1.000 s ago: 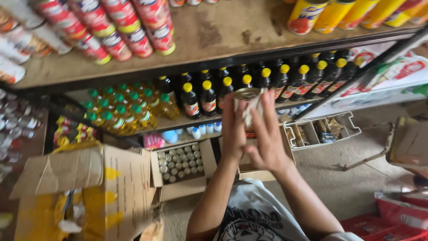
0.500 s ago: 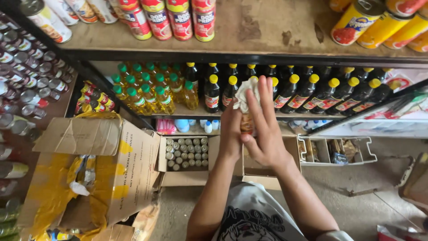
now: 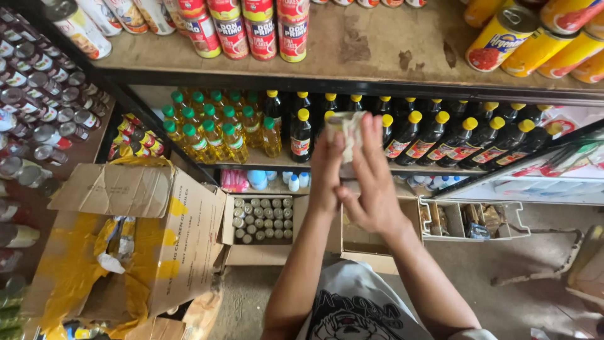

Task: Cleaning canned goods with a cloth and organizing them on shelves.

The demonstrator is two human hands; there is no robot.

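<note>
Across the top of the frame we are seeing a worn wooden shelf (image 3: pixel 377 47) carrying red-labelled cans (image 3: pixel 245 28) and yellow cans (image 3: pixel 503 38). Below it, a lower shelf (image 3: pixel 264 167) is holding green-capped oil bottles (image 3: pixel 207 129) and dark yellow-capped bottles (image 3: pixel 440 132). On the floor (image 3: pixel 503 277), open cardboard boxes (image 3: pixel 157 214) are sitting.

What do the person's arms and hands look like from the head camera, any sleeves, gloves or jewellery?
Both arms are bare from the elbows to the wrists, with no sleeves reaching them. The left hand and right hand wear no gloves, and no rings, watch or bracelet show on the sides in view. Below them is a light grey T-shirt with a black printed graphic.
</note>
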